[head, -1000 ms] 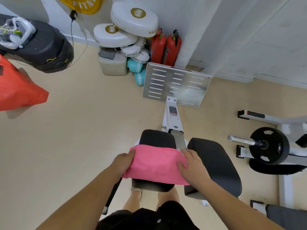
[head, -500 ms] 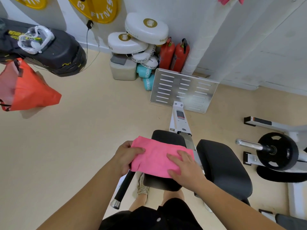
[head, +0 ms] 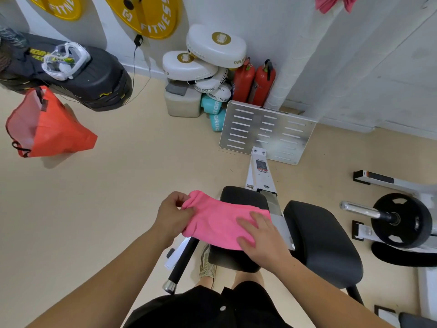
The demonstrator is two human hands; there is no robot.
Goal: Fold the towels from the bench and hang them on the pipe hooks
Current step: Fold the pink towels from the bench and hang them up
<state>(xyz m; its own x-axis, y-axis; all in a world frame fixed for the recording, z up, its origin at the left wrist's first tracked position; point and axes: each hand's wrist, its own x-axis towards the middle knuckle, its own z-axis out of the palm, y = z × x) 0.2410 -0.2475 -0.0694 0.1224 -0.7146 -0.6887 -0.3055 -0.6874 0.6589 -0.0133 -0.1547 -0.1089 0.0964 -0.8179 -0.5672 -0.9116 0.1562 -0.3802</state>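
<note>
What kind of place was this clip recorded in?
Most likely a gym: a black weight plate on a bar, stacked white boxing pads, and yellow FITNESS signs.

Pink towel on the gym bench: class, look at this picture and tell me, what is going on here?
A person is folding a pink towel on the bench's black pad. The left hand pinches its left end; the right hand lies flat on its right part. It is not hung yet; another pink cloth shows at the top, by the white pipe.
</note>
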